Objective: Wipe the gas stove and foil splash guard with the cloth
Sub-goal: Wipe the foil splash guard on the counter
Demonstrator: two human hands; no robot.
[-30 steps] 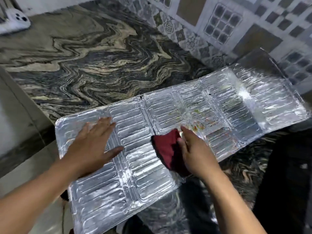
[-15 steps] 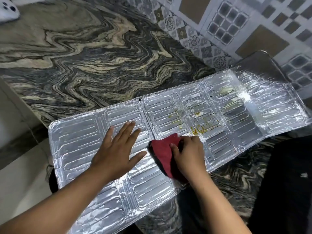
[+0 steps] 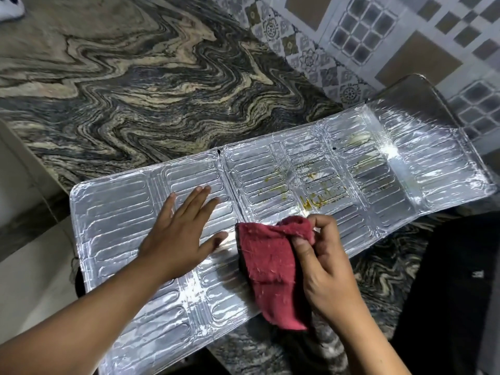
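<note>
A silver foil splash guard (image 3: 113,217) lies unfolded and flat across the marble counter, its near left corner overhanging the counter edge. Yellow-brown grease stains (image 3: 319,198) mark its middle panels. My left hand (image 3: 181,231) rests flat on the left-centre panel, fingers spread. My right hand (image 3: 322,261) pinches a dark red cloth (image 3: 270,269), which hangs over the guard's near edge just below the stains. No gas stove can be made out.
The swirled grey and tan marble counter (image 3: 135,90) extends behind the guard. A patterned tiled wall (image 3: 392,50) rises at the back right, where the guard's far end leans. A white object (image 3: 10,6) sits at the top left corner. A dark area (image 3: 460,293) lies at right.
My left hand slid rightward along the guard. My right hand drew back toward me and lifted the cloth, which now hangs unfolded; the stains it covered now show.
</note>
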